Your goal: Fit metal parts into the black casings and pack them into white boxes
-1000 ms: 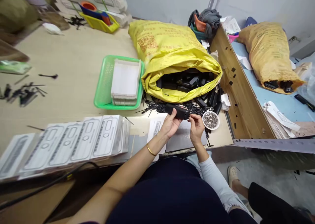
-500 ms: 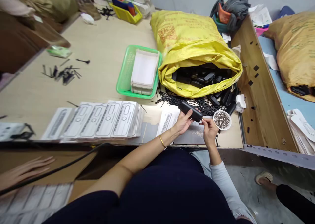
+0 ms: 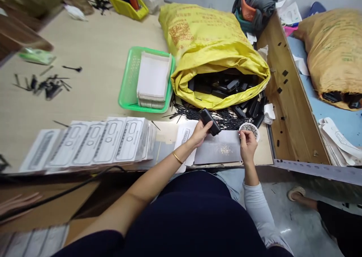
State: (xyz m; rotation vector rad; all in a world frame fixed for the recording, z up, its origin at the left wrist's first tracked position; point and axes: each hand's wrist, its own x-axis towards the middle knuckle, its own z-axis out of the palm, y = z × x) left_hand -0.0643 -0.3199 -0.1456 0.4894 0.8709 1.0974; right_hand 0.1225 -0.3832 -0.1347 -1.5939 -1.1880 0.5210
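Observation:
My left hand (image 3: pixel 199 133) is closed around an elongated black plastic case (image 3: pixel 209 122), held tilted above the front of the table. At the near left rim of a small white bowl (image 3: pixel 257 133), my right hand (image 3: pixel 248 147) pinches its thumb and fingers together; whatever is between the tips is too small to make out. Tiny shiny metal pieces (image 3: pixel 249 127) fill the bowl. Beneath the hands lies a grey sheet (image 3: pixel 207 153) with a scatter of small pale specks (image 3: pixel 225 149). Behind the case spread many thin black rods (image 3: pixel 226 118).
A yellow sack (image 3: pixel 209 27) full of black cases lies open behind the rods. Left of it stands a green basket (image 3: pixel 126 87) holding stacked white cards (image 3: pixel 154 74). Printed white boxes (image 3: pixel 107 140) line the front edge. A wooden partition (image 3: pixel 294 117) rises at right.
My right hand has left the end of the black case and moved right to the bowl. The left hand still holds the case, now turned more steeply. The camera view has shifted.

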